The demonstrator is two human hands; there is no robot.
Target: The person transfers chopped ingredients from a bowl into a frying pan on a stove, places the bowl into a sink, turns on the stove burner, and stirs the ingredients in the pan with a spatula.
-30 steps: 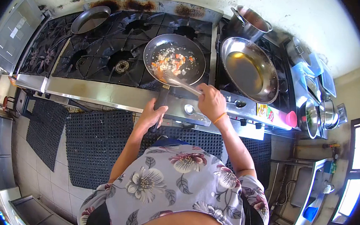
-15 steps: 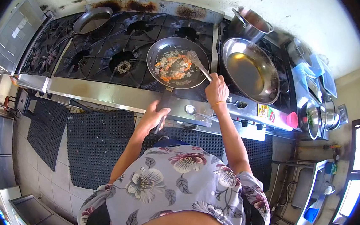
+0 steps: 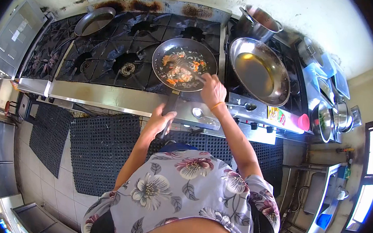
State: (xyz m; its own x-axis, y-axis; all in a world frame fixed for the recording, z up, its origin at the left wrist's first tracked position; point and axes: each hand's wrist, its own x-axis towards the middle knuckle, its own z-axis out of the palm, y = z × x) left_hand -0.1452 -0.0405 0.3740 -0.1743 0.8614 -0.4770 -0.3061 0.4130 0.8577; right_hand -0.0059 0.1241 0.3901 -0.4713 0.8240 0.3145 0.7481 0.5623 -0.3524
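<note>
A dark frying pan (image 3: 160, 53) rests on the stove with chopped orange and pale food (image 3: 177, 75) in it. My left hand (image 3: 159, 122) is wrapped round the pan's handle (image 3: 171, 104) in front of the stove edge. My right hand (image 3: 213, 91) grips the handle of a metal slotted spoon (image 3: 197, 76) over the pan's right side. The spoon's head is in the food and smeared by motion. Close to my right hand stands a wide steel pan (image 3: 281, 82) with yellowish oil in it.
At the back right stands a steel pot (image 3: 260, 26); a second frying pan (image 3: 95, 21) sits at the far left. Two spoons lie on the stove's front ledge, one a metal spoon (image 3: 197, 113). A pink cup (image 3: 303, 122) and a colourful packet (image 3: 276, 115) are further right.
My right hand has moved left and slightly down, sweeping the slotted spoon across the pan. The food has shifted and spread differently. My left hand stays on the handle.
</note>
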